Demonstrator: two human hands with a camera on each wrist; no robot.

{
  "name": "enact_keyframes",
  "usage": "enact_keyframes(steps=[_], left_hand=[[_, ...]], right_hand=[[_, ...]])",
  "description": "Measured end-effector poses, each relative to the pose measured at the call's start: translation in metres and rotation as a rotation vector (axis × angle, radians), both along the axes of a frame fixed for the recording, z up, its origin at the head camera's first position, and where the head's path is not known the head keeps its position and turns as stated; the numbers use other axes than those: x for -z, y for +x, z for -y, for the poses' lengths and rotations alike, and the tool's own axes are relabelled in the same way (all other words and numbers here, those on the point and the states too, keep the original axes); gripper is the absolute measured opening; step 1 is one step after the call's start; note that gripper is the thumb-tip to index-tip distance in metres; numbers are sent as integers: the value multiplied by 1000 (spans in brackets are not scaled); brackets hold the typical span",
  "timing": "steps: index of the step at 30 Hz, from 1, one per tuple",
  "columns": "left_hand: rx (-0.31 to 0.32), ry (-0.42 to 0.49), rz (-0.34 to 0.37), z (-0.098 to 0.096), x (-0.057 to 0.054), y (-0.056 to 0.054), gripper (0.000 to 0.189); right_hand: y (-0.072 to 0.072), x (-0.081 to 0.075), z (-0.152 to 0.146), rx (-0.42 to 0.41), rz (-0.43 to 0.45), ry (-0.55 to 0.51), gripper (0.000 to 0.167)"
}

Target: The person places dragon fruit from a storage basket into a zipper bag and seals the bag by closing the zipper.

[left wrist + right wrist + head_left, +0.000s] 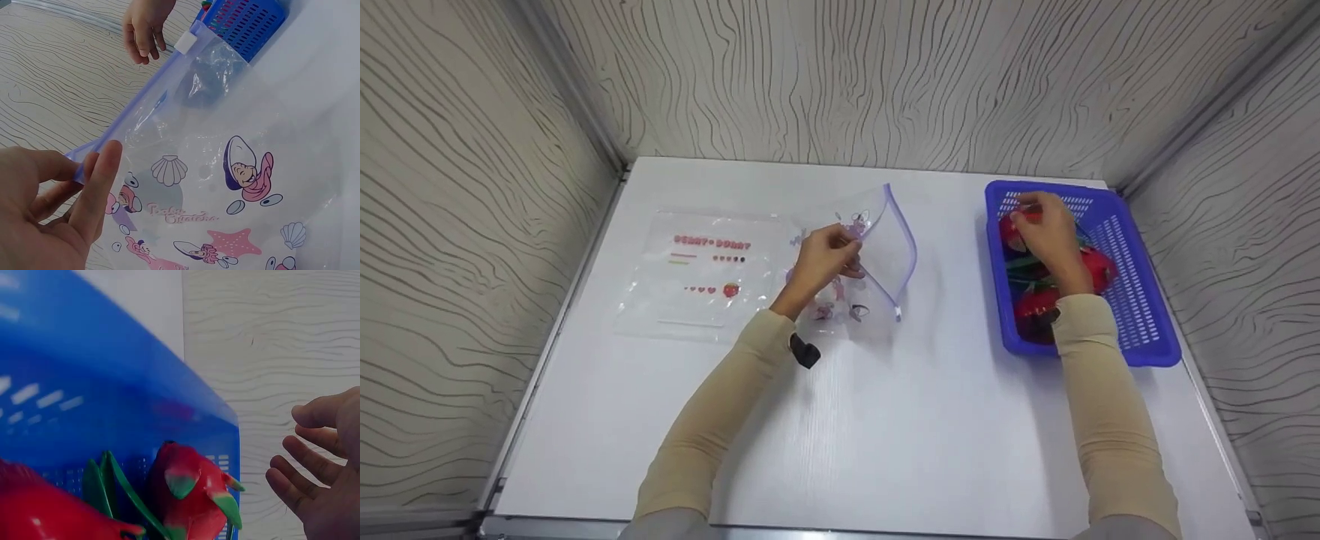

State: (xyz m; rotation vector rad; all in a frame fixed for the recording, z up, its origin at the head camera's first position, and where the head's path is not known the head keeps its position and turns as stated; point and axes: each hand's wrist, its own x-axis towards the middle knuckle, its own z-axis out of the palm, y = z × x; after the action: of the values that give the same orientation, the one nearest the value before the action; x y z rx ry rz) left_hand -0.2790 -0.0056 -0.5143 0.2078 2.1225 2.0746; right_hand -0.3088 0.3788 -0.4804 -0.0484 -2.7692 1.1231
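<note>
My left hand (826, 259) pinches the opening edge of a clear slider zip bag (247, 118) between thumb and fingers. Purple strips line the bag's mouth, which gapes toward the right in the head view, and a white slider (185, 42) sits at one end. Cartoon shells and a pink starfish are printed on its side. Over the blue basket (1156, 300) hovers my right hand (1051, 234), fingers loosely bent and holding nothing. Several red dragon fruits (194, 495) with green-tipped scales lie in that basket, along with long green leaves (100, 489).
Left of the held bag, another clear bag (697, 266) with red print lies flat on the white table (855, 450). Wood-patterned panels (840, 82) enclose the back and both sides. The basket stands near the table's right edge.
</note>
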Motion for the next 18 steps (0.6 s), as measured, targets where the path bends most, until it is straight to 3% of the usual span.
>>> enact_keyframes(steps=[7, 18], left_hand=[[4, -5, 4, 0, -2, 0, 9], [3, -4, 1, 2, -3, 1, 11]], right_hand=[[-9, -2, -26, -23, -20, 54, 44], [-14, 2, -53, 0, 92, 50, 50]])
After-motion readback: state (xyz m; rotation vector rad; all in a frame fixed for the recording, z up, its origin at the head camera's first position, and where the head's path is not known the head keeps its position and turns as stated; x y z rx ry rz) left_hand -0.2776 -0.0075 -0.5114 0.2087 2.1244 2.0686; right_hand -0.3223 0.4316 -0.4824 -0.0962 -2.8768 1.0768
